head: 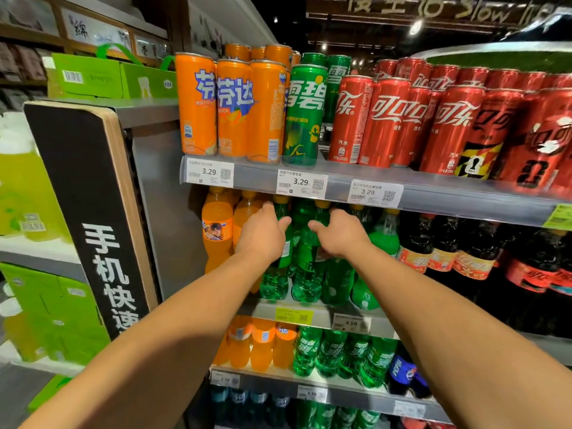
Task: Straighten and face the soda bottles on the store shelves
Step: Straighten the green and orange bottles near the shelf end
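**Both hands on two green soda bottles, second shelf**

The left hand (pixel 263 238) has its grip closed round the shoulder of one green bottle (pixel 277 274). Its thumb lies on the near side and its fingers curl behind, just under the yellow cap. The right hand (pixel 342 235) has the same closed grip on the neighbouring green bottle (pixel 309 274), thumb pointing toward the other hand. Both bottles stand close side by side at the front of the second shelf (pixel 322 315), just under the price rail (pixel 433 198) of the shelf above. More green bottles stand behind them and to the right.

Orange bottles (pixel 216 233) stand just beside them on the left, and dark cola bottles (pixel 445 246) fill the right. On the shelf above are orange cans (pixel 232 109), a green can (pixel 305 119) and red cans (pixel 387 122). A black sign panel (pixel 93 212) caps the shelf end.
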